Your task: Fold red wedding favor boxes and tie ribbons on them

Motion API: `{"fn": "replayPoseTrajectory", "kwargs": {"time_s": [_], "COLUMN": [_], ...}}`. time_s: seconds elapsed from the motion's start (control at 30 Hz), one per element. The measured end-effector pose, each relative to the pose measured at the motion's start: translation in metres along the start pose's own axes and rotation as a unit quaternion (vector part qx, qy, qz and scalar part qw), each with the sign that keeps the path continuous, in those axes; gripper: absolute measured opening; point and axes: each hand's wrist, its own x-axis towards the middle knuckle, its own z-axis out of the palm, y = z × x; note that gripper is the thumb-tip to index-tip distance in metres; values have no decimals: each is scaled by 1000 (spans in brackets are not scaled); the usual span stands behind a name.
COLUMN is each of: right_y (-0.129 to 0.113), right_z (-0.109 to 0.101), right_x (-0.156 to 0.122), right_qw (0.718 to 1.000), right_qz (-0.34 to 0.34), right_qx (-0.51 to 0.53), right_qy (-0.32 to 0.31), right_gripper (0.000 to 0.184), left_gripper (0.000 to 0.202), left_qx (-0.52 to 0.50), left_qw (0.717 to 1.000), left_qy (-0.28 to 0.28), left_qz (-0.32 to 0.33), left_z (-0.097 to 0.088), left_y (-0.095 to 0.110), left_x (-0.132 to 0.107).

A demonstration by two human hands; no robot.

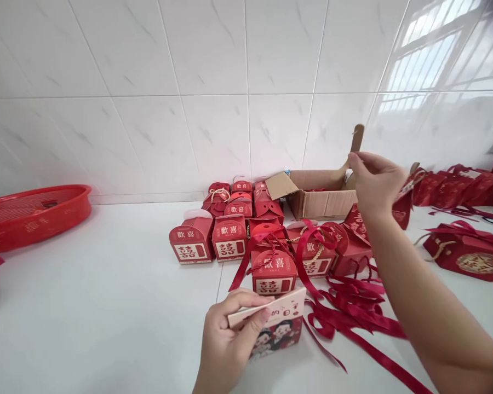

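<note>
My left hand (pixel 234 334) grips the cream top edge of a small gift box (pixel 281 335), thumb in front and fingers behind. This box is red below, with a cartoon couple on its front, and stands low at the front of the counter. My right hand (pixel 376 178) is raised before the cardboard carton (pixel 326 202), thumb and fingers pinched together. What it pinches, if anything, I cannot make out. A brown rounded strip (pixel 357 138) rises just behind the fingertips. Red gift boxes (pixel 230 241) with white character panels stand grouped beyond my left hand, some with twisted cords.
Loose red ribbon (pixel 353 312) lies tangled right of the held box. A red plastic basket (pixel 36 216) sits at the far left. On the right are a ribboned red box (pixel 468 251) and a row of red bags (pixel 472 189). A tiled wall (pixel 213 142) closes the back.
</note>
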Motion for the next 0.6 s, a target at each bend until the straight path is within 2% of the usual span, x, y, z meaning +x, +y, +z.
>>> {"fn": "replayPoseTrajectory", "kwargs": {"time_s": [0.03,0.07,0.13,0.23,0.3,0.33,0.43,0.5,0.53,0.6], "right_y": [-18,-36,-67,-103,-120,-127,-141,-146,-147,-150], "right_z": [-5,-8,-9,0,5,7,6,3,2,1], "right_x": [-14,-27,-53,-80,-91,-96,-107,-113,-115,-119], "right_qw": [1000,998,983,921,871,852,828,824,824,831], "right_qz": [17,41,86,100,68,47,-11,-33,-39,-43], "right_qx": [13,29,90,141,120,107,93,95,95,92], "right_qy": [-1,-27,-135,-349,-471,-510,-554,-558,-557,-547], "right_gripper": [20,18,16,29,35,32,19,17,16,17], "left_gripper": [11,12,13,12,10,9,8,8,9,13], "left_qx": [14,33,85,172,227,258,325,334,338,332], "left_qw": [1000,999,995,980,961,946,891,873,873,898], "left_qy": [12,25,52,97,152,188,303,339,334,272], "left_qz": [-3,-4,5,36,51,61,93,106,108,92], "left_z": [-2,-4,-10,-21,-27,-30,-33,-34,-35,-37], "left_y": [1,2,6,14,18,18,11,3,0,2], "left_x": [-2,-4,-9,-19,-24,-24,-16,-3,5,18]}}
